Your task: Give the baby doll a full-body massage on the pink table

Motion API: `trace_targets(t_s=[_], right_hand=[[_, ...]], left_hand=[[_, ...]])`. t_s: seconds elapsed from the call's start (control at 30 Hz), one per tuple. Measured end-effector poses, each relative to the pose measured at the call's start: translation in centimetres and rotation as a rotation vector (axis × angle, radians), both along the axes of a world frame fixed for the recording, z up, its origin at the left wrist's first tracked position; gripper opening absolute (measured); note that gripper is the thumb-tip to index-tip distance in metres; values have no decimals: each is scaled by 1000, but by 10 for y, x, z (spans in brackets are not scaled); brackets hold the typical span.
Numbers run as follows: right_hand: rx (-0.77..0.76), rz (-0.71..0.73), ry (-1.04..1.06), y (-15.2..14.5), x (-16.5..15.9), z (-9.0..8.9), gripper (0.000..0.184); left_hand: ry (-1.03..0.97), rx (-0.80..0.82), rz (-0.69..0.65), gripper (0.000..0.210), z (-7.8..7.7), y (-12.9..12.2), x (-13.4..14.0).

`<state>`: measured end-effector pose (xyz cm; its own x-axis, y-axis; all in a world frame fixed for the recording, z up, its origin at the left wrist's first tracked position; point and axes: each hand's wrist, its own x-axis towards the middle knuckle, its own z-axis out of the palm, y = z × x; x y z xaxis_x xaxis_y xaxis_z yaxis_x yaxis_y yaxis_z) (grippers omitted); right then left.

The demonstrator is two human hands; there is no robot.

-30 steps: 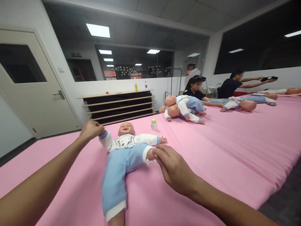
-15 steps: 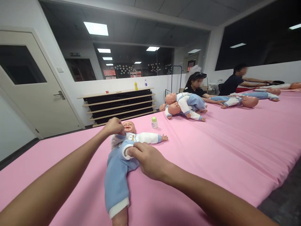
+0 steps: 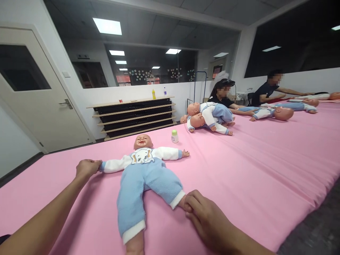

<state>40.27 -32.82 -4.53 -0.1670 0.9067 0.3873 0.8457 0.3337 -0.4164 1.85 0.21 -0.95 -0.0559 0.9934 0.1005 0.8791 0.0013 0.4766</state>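
Note:
A baby doll in a white and light-blue outfit with an elephant face on its chest lies on its back on the pink-covered table. My left hand is closed around the doll's hand at the end of its outstretched sleeve, hiding most of that small hand. At the lower right, my right hand grips the doll's foot just beyond the white trouser cuff. The doll's other arm lies stretched out to the right. Its other leg points toward me, and its foot is cut off by the frame.
A small bottle with a green cap stands beyond the doll's arm. Several similar dolls lie piled farther right. Two people sit at the table's far side, one touching another doll. Behind stands a low shelf.
My left hand has drawn the doll's arm outward to the left, away from its chest. My right hand has brought the bent leg down and out to the right, straightening it.

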Motion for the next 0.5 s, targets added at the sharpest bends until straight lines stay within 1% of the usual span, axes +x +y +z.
trace_targets(t_s=[0.07, 0.1, 0.17, 0.23, 0.3, 0.33, 0.4, 0.47, 0.5], right_hand=[[98, 21, 28, 5, 4, 12, 22], [167, 32, 36, 8, 6, 21, 24], [292, 45, 28, 17, 7, 42, 29], [349, 59, -1, 30, 3, 63, 33], [347, 92, -44, 49, -10, 77, 36], [335, 115, -73, 60, -19, 81, 37], [318, 153, -144, 86, -39, 81, 35], [296, 168, -236, 111, -56, 73, 31], [284, 177, -272, 120, -62, 68, 31]], left_hand=[[-14, 21, 49, 43, 11, 8, 2], [-20, 39, 53, 43, 20, 12, 6], [-34, 80, 17, 41, 42, 19, 19], [-43, 128, -39, 36, 64, 20, 44], [-33, 173, -115, 29, 79, 14, 82], [-19, 178, -168, 25, 83, 8, 105], [23, 145, -321, 16, 83, -10, 151], [75, 127, -481, 8, 76, -27, 187], [102, 136, -540, 7, 73, -32, 199]])
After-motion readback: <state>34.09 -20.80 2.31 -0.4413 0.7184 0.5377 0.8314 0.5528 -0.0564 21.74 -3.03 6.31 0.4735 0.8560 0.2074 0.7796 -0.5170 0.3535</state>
